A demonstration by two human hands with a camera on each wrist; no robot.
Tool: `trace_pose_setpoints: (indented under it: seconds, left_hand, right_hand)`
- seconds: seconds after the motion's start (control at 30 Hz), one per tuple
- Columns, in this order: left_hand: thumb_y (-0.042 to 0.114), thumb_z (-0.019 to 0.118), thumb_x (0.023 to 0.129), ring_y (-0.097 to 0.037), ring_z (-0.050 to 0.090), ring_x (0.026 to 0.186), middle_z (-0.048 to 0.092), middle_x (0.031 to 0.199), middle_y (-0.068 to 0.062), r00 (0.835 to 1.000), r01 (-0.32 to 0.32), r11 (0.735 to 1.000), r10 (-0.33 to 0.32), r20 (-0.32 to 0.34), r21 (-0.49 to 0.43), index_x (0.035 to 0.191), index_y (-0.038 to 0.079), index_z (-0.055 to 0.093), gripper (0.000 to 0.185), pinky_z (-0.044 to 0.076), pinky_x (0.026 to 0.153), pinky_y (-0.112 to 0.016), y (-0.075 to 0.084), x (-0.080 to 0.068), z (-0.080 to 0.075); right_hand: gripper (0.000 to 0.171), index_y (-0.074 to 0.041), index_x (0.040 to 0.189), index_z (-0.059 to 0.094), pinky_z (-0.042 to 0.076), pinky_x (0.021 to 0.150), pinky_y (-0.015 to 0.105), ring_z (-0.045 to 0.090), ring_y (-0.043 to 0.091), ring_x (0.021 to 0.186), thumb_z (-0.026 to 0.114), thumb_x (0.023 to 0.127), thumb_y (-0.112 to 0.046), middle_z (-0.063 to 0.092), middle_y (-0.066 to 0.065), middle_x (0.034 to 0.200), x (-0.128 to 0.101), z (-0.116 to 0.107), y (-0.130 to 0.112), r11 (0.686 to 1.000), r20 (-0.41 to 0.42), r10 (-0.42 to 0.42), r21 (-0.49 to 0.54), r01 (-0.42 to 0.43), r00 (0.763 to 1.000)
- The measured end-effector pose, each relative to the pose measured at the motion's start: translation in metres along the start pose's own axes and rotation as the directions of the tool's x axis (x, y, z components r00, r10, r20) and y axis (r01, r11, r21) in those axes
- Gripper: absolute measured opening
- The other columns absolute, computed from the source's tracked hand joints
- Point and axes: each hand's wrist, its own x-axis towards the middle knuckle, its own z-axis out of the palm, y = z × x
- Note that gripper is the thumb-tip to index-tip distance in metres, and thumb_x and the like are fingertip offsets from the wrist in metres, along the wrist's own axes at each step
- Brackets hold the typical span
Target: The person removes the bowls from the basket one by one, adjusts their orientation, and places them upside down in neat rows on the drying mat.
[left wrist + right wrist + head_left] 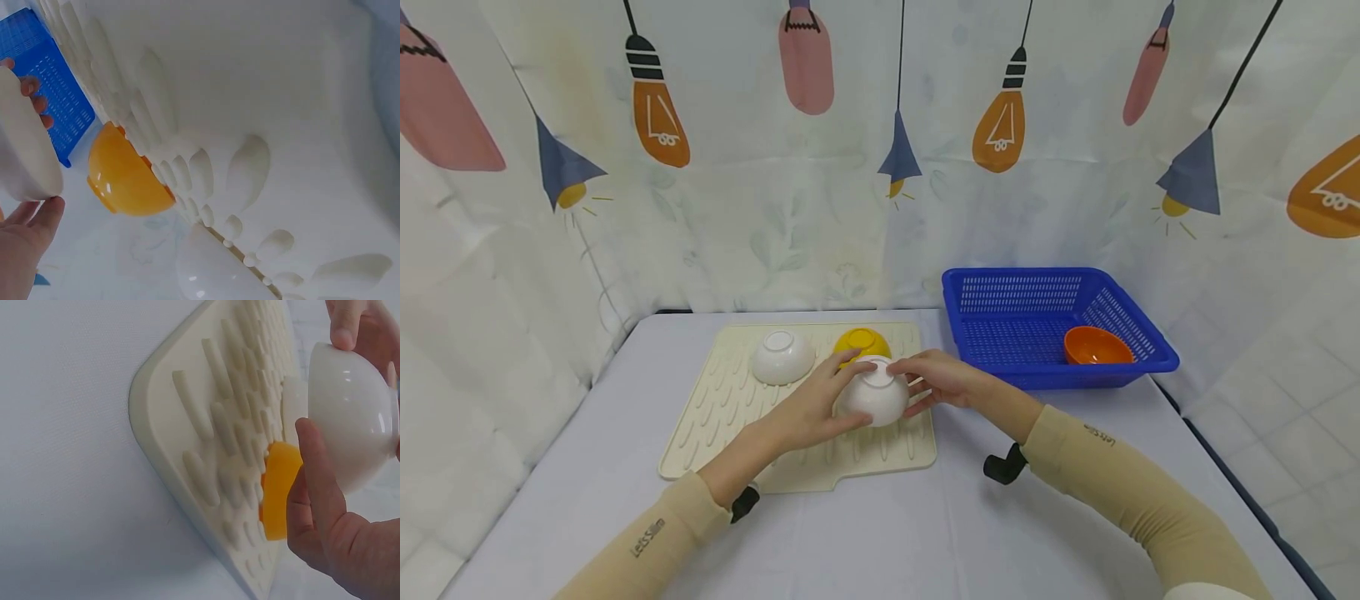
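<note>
White bowl (874, 398): upside down on the ridged cream mat (715, 417), foot ring up, towards the mat's near right part.
Left hand (811, 410): fingers curled round the bowl's left flank, index reaching up to the foot ring; the grip is a cupped hold, not a flat press.
Right hand (942, 380): fingers wrapped on the right flank; in the right wrist view the thumb (319, 469) lies along the bowl's side and a fingertip sits on its far edge.
Key relation: the bowl sits between the two hands, each hand about equally near, and both touch it. Its axis stands roughly upright in the head view; whether it has left the mat I cannot tell.
Yellow bowl (862, 342): inverted, just behind the white one, near but apart.
Second white bowl (782, 357): inverted, further left on the mat.
Basket (1105, 292): blue, to the right on the surface (925, 533), holding an orange bowl (1097, 347) upright.
</note>
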Motion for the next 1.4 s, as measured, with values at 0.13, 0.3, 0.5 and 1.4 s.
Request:
trace_pose_setpoints:
  seconds: [0.13,0.3,0.5,1.4]
  left_hand:
    - [0.032,0.084,0.087,-0.041,0.044,0.136,0.04,0.15,-0.019,1.0,0.022,1.0,-0.022,0.011,-0.011,0.145,0.016,0.049,0.069,0.047,0.104,-0.057,-0.001,0.0,0.0]
    - [0.032,0.086,0.085,-0.037,0.047,0.132,0.043,0.147,-0.016,0.999,0.04,0.999,-0.04,0.02,-0.013,0.144,0.015,0.05,0.071,0.046,0.105,-0.054,-0.002,0.0,0.001]
    - [0.032,0.087,0.084,-0.036,0.048,0.131,0.045,0.145,-0.017,0.998,0.053,0.999,-0.053,0.017,0.013,0.143,0.014,0.051,0.071,0.046,0.105,-0.054,-0.004,0.0,0.002]
    - [0.029,0.091,0.08,-0.029,0.053,0.128,0.052,0.14,-0.009,0.999,0.012,0.999,-0.014,-0.048,-0.033,0.138,0.013,0.055,0.07,0.048,0.105,-0.047,-0.011,0.003,-0.001]
  right_hand:
    - [0.04,0.001,0.118,0.066,0.061,0.078,0.043,0.064,0.029,0.1,0.069,0.096,-0.032,0.058,0.014,0.111,0.001,0.0,0.002,1.0,-0.012,0.004,0.008,-0.004,1.0]
    - [0.041,0.002,0.121,0.063,0.061,0.078,0.044,0.064,0.03,0.102,0.067,0.097,-0.032,0.056,0.015,0.114,0.003,0.003,0.006,1.0,-0.022,-0.007,0.026,0.007,1.0]
    - [0.056,0.003,0.137,0.05,0.062,0.078,0.045,0.063,0.035,0.11,0.068,0.098,-0.032,0.054,0.019,0.13,0.005,0.006,0.012,0.998,-0.055,-0.037,0.056,0.04,0.998]
    - [0.073,0.0,0.149,0.045,0.056,0.095,0.045,0.055,0.034,0.127,0.081,0.087,-0.015,0.052,0.016,0.144,-0.009,0.004,0.015,0.908,0.027,-0.294,-0.305,0.288,0.956]
